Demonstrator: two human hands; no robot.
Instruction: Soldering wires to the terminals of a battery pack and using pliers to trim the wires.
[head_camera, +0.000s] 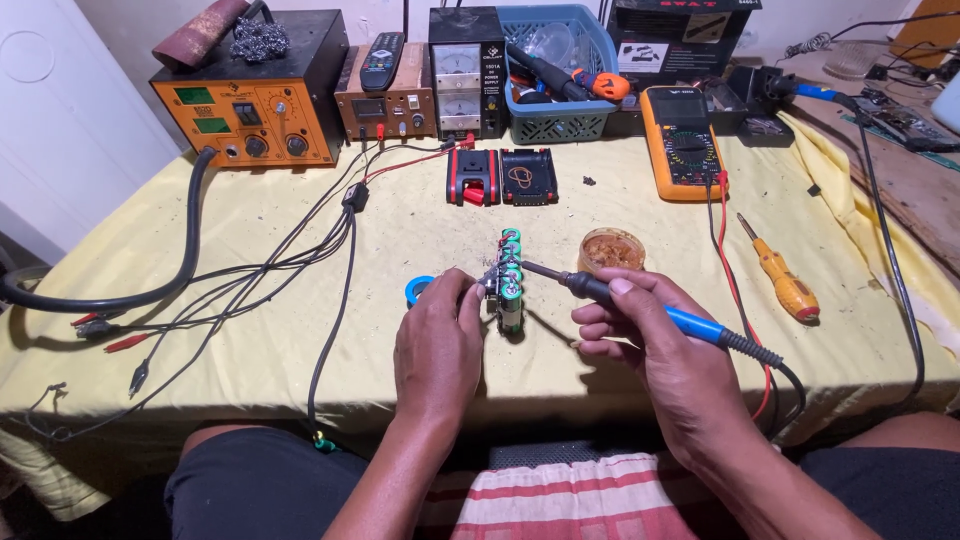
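Gripping soldering iron (640, 305) in right hand (640, 325), left hand (440, 340) pinching battery pack (510, 280)

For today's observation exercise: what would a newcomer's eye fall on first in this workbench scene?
First, at the centre of the yellow cloth, the right hand holds a blue-handled soldering iron with its tip at a green battery pack, which the left hand steadies. Next, the orange bench unit at back left and the orange multimeter at back right.
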